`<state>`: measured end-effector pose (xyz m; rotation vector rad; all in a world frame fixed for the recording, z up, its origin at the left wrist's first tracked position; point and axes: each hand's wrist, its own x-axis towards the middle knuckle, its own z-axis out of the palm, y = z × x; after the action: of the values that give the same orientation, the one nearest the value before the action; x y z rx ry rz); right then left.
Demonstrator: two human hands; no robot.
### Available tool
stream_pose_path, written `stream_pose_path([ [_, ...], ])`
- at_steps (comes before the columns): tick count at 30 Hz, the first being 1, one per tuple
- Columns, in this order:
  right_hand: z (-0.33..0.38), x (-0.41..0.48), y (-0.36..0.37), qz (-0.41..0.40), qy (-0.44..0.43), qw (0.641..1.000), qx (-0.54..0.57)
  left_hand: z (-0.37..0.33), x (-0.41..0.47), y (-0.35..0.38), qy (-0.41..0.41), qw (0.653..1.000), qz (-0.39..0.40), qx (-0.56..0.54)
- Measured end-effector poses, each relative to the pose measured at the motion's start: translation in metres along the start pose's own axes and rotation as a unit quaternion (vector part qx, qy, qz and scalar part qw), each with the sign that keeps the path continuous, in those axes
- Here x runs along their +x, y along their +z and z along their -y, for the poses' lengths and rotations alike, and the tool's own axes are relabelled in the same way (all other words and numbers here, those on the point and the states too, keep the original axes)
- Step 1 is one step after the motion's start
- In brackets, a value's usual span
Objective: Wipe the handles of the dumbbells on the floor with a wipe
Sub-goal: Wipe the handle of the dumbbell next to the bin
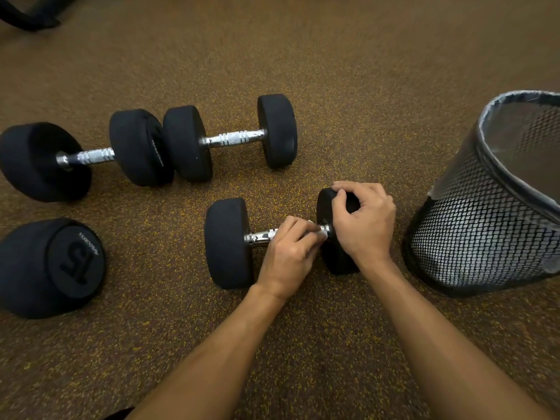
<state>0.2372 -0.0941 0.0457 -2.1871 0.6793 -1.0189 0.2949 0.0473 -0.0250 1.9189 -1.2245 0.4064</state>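
Head view: looking down at a speckled rubber floor with several black dumbbells and two bare forearms reaching in.
Nearest dumbbell: lies on its side directly in front of the person, between the two hands' reach, its chrome handle partly exposed toward the left weight.
Left hand: curled closed over the right part of the handle, pinching a small pale wipe against the metal; only a corner of the wipe shows.
Right hand: fingers bent and clamped over the top of the right-hand weight head, bracing it.
Other dumbbells: two lie end to end farther away, handles bare; a fourth stands close at the left, showing only its end face.
Mesh bin: stands just beside the right hand, lined with a clear bag.
Step in hand: probably rubbing the wipe along this handle.
Doing it well: keep the brace firm so the dumbbell cannot roll, wrap the wipe fully round the bar, and travel to both collars, twisting to reach the underside.
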Motion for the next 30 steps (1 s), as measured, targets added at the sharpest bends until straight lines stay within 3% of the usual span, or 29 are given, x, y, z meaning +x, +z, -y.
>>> stream_pose_path([
  [4,0.000,0.001,0.000,0.001,-0.002,1.000,0.009,0.000,0.001,0.003,0.006,1.000,0.005,0.008],
  [11,0.000,0.001,0.001,-0.001,0.002,1.000,0.010,-0.004,-0.012,0.000,-0.064,0.997,-0.052,0.000],
  [25,0.000,0.003,0.001,-0.003,-0.001,1.000,0.005,-0.011,-0.001,0.010,-0.055,0.998,-0.031,0.014],
  [30,-0.001,0.003,0.002,-0.007,-0.001,1.000,0.004,-0.007,-0.010,0.002,-0.060,0.996,-0.060,0.013],
])
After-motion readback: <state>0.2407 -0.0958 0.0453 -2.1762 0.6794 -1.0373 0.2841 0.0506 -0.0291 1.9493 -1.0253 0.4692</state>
